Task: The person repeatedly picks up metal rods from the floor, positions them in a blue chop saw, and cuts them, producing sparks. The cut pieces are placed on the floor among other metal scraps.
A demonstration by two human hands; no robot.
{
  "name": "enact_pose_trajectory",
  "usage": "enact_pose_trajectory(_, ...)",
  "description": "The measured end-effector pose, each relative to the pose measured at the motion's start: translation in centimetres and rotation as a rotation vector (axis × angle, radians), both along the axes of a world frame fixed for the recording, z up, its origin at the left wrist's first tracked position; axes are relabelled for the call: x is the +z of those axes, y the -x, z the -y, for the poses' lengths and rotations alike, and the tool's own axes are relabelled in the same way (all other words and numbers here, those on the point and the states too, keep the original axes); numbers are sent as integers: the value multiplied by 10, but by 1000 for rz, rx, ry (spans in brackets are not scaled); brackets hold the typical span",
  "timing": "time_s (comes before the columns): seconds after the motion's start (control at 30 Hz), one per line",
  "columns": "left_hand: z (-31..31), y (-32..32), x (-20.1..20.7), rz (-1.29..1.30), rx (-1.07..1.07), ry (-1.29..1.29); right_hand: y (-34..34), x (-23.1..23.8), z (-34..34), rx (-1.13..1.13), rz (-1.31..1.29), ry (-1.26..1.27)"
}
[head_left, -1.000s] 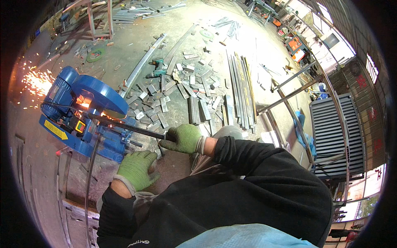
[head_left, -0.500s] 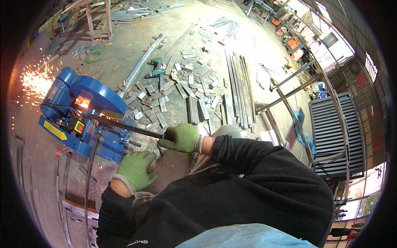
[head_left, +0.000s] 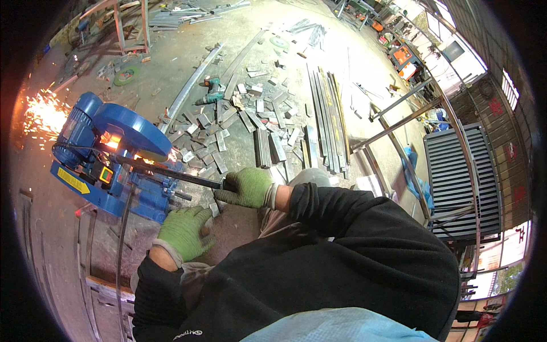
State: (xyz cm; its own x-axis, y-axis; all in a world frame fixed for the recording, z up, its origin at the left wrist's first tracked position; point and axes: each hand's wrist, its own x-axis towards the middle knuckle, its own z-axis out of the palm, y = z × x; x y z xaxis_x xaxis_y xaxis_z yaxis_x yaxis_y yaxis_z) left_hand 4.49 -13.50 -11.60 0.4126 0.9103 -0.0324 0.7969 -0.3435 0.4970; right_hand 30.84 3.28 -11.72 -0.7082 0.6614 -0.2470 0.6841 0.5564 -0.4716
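Note:
A blue cut-off saw (head_left: 130, 128) with a round blade guard and a motor stands on the floor at the left. Orange glow shows under its guard, and sparks (head_left: 44, 115) spray out on its far left side. From the saw a long dark lever handle (head_left: 191, 178) reaches toward me, and my right hand (head_left: 250, 187), in a green glove, is wrapped round its end. My left hand (head_left: 183, 233), gloved alike, hangs low beside the saw's vise screw (head_left: 181, 195). Its thumb stands apart from the fingers, and nothing shows in it.
Many short metal offcuts (head_left: 221, 140) litter the floor beyond the saw. A green power drill (head_left: 212, 91) lies among them. Long metal bars (head_left: 326, 122) are stacked to the right. A metal frame (head_left: 399, 122) and a slatted dark panel (head_left: 462, 179) stand farther right.
Both hands keep nearly the same pose, the right one still on the lever. Sparks go on flying, a little denser now. The whole view has shifted slightly.

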Motion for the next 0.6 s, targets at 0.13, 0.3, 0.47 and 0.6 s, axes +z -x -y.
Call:
enact_pose_trajectory(0.13, 0, -1, 0, 1, -2, 3, -1, 1, 2, 4, 7, -18)
enact_pose_trajectory(0.3, -1, -1, 4, 15, -20, 9, -4, -2, 2, 20, -27, -36)
enact_pose_trajectory(0.47, -1, -1, 1, -1, -12, 35, -5, -8, 1, 26, -21, -49)
enact_pose_trajectory(0.6, 0, -2, -5, 12, -9, -13, -6, -10, 1, 13, -27, -46)
